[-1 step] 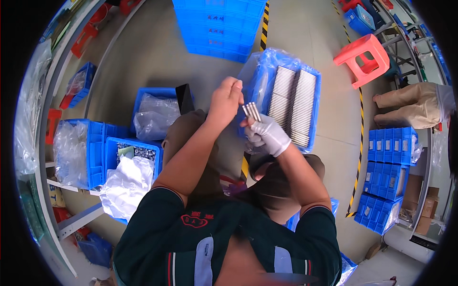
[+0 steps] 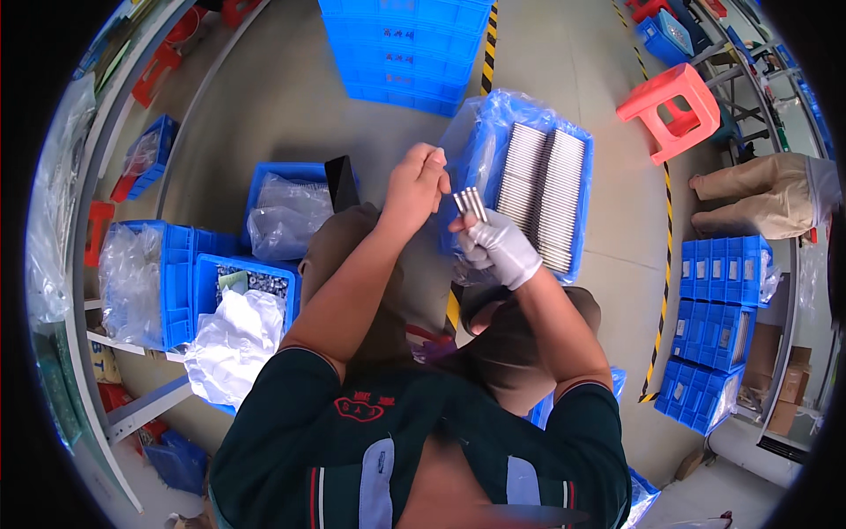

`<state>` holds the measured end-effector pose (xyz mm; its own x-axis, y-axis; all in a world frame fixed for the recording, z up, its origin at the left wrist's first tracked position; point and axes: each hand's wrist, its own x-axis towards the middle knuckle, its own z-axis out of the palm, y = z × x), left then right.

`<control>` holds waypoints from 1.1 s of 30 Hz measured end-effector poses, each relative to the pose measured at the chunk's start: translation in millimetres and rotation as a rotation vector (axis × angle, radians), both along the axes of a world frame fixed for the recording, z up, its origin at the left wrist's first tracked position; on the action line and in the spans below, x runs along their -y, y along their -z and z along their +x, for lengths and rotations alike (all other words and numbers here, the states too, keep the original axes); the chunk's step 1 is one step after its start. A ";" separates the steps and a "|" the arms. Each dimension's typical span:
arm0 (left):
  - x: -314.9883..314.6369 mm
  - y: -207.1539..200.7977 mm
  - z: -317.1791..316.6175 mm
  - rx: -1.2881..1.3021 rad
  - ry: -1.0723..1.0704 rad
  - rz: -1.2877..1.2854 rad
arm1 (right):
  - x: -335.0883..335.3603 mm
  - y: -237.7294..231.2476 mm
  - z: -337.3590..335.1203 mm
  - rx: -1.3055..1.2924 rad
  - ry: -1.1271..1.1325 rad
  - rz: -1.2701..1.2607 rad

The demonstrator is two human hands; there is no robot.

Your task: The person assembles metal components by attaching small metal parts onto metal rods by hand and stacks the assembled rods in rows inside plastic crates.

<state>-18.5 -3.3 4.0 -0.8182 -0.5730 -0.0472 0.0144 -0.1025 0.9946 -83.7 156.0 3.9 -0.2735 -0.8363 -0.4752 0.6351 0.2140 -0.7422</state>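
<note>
My bare left hand [image 2: 416, 187] is raised in front of me, its fingers curled into a pinch. Whatever it may hold is hidden or too small to name. Just to its right, my right hand [image 2: 502, 249], in a white glove with some fingertips bare, grips several short silver metal pins [image 2: 471, 204], side by side with their ends pointing up and away. Beyond that hand stands a blue crate [image 2: 579, 212] lined with clear plastic. Two long rows of similar silver pins [image 2: 557, 198] lie stacked inside it.
Tall stacked blue crates [image 2: 401, 66] stand ahead. At my left are a crate of small metal parts [image 2: 269, 280], partly under white wrapping [image 2: 236, 344], and a bagged crate [image 2: 286, 216]. To the right stand a red stool [image 2: 674, 110], stacked blue bins [image 2: 718, 269] and another person's legs [image 2: 762, 196].
My right hand has shifted very slightly to the right with the pins, which sit a little higher and more upright. My left hand has barely moved.
</note>
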 end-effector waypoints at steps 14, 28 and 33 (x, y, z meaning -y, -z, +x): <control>-16.5 4.5 15.3 -0.079 0.286 0.594 | -8.2 -23.2 -2.3 -0.424 0.334 0.092; -17.5 7.1 20.6 -0.183 0.371 0.758 | -4.1 -27.2 3.8 -0.942 0.353 0.134; -11.5 3.7 23.8 -0.109 0.352 0.578 | -3.7 -32.4 4.7 -1.239 0.354 0.076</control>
<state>5.3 8.2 0.3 -0.9686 -0.1792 -0.1722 -0.0204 -0.6333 0.7736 -78.9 159.6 36.3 -0.7639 -0.6101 0.2100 -0.4334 0.2441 -0.8675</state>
